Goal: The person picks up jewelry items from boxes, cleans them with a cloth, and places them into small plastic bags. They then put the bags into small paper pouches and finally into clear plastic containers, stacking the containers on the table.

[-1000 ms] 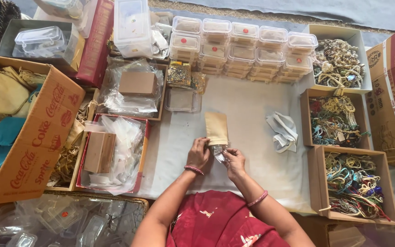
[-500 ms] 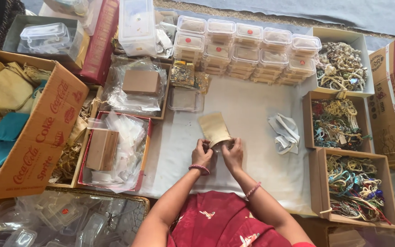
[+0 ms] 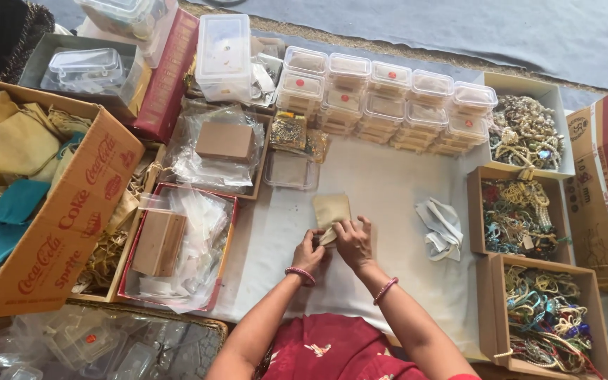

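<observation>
Head view shows the person's two hands meeting on a small beige pouch [image 3: 330, 210] that lies on the pale cloth [image 3: 381, 183] spread over the floor. The left hand [image 3: 309, 251] has its fingers closed on the lower edge of the pouch. The right hand [image 3: 353, 241] lies over the same lower corner with its fingers pressed down on it. The upper part of the pouch sticks out beyond the fingers. To the right of the fingers, near but apart, there is a crumpled grey cloth [image 3: 442, 226], and further on cardboard boxes of bead jewellery [image 3: 516, 211]. Beyond the fingers stand stacked clear plastic boxes [image 3: 388, 105]. To the left is a red-edged tray [image 3: 177, 243] with clear plastic bags and a small brown box [image 3: 158, 243].
</observation>
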